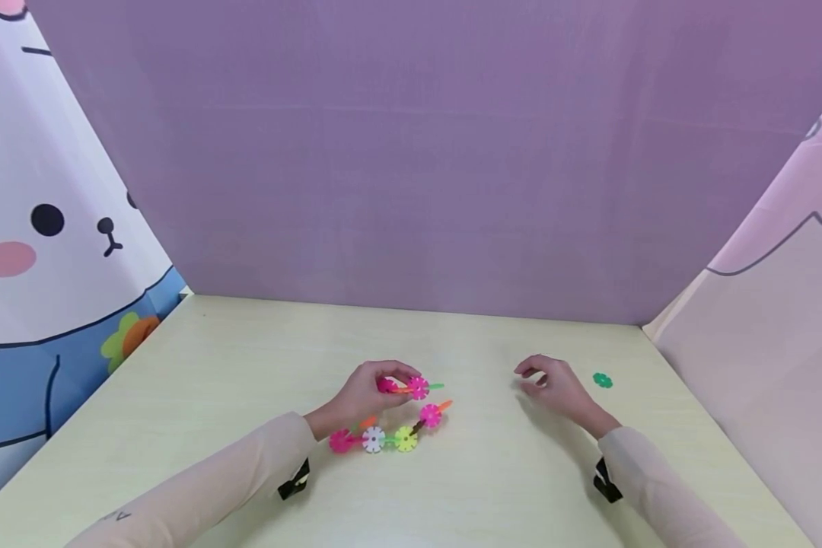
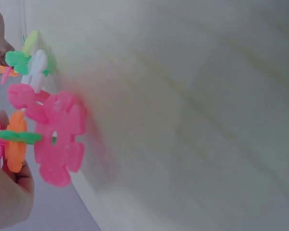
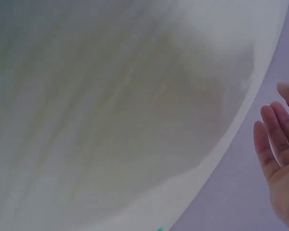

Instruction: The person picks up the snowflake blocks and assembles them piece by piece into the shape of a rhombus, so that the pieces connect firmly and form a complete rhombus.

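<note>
My left hand (image 1: 366, 390) pinches part of a chain of interlocking plastic flower discs, by a pink disc (image 1: 418, 388) with a green disc slotted into its end. The chain bends round below: a pink disc (image 1: 340, 441), a white disc (image 1: 374, 439), a yellow disc (image 1: 406, 439) and another pink disc (image 1: 431, 415) tipped with orange. In the left wrist view, a large pink disc (image 2: 62, 139) joins a green and an orange one (image 2: 16, 154) beside the fingers. My right hand (image 1: 560, 387) holds nothing, its fingers loosely bent above the table.
A loose green flower disc (image 1: 603, 380) lies on the pale table (image 1: 507, 487), right of my right hand. A purple panel (image 1: 411, 167) rises behind the table. Printed cartoon sheets (image 1: 48, 289) flank it on both sides.
</note>
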The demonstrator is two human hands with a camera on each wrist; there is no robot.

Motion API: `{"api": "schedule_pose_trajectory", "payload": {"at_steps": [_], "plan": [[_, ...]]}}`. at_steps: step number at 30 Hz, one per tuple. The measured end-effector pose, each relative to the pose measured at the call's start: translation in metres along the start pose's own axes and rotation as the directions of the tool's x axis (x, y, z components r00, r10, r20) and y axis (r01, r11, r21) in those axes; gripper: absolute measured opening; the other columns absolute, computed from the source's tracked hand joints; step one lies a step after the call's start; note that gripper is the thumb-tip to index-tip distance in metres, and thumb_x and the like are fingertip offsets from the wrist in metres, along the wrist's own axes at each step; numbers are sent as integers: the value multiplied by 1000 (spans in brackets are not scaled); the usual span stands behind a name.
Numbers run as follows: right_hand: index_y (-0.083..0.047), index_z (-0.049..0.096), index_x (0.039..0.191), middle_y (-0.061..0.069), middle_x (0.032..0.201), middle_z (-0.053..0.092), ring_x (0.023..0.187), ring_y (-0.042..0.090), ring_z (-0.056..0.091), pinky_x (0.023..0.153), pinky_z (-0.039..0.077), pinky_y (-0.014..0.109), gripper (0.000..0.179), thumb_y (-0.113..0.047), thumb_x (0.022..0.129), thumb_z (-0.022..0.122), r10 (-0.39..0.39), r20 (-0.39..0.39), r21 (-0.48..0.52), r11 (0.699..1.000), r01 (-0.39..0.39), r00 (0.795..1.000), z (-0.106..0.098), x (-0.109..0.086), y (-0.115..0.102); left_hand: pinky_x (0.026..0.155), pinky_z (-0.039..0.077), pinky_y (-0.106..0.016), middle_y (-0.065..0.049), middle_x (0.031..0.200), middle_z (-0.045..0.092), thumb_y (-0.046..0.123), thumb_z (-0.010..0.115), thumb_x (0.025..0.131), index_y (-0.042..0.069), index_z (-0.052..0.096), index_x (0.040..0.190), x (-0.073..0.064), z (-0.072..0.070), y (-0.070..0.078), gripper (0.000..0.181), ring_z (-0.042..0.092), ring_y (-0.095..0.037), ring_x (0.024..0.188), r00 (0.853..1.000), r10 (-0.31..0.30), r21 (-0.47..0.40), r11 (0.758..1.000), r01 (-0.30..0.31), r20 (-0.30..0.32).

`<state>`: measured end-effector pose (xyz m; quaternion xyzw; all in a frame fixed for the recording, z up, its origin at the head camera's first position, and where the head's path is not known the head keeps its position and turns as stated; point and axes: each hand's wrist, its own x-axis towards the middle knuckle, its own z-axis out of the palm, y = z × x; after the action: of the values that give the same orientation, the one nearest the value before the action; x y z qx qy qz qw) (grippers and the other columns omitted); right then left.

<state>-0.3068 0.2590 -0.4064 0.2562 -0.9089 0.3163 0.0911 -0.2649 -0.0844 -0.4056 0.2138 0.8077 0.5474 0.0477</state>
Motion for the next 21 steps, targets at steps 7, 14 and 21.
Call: {"api": "schedule_pose_trajectory", "payload": {"at_steps": [7, 14, 21], "plan": [[0, 64, 94, 14, 93, 67, 85, 30, 63, 64, 52, 28, 18, 4, 76, 64, 53, -23, -112, 992, -55, 998, -24, -10, 35, 68, 53, -23, -1, 98, 66, 11, 71, 79, 23, 66, 106, 0, 0, -1, 30, 62, -15, 78, 1000, 0, 6, 1000, 0, 0], [2, 64, 92, 15, 91, 66, 84, 32, 62, 69, 51, 38, 17, 4, 75, 64, 73, -52, -189, 979, -81, 996, -48, -21, 59, 71, 53, -23, 0, 100, 66, 13, 71, 79, 23, 66, 106, 0, 0, -2, 29, 62, -14, 82, 1000, 1, 9, 1000, -1, 4], [2, 63, 91, 17, 89, 66, 82, 33, 61, 74, 49, 46, 19, 2, 73, 67, 115, -43, -242, 963, -122, 992, -64, -30, 77, 71, 53, -22, 0, 100, 66, 11, 70, 79, 22, 65, 106, -1, -1, -1, 30, 63, -14, 84, 1000, 15, 8, 1000, -15, 10]]}}
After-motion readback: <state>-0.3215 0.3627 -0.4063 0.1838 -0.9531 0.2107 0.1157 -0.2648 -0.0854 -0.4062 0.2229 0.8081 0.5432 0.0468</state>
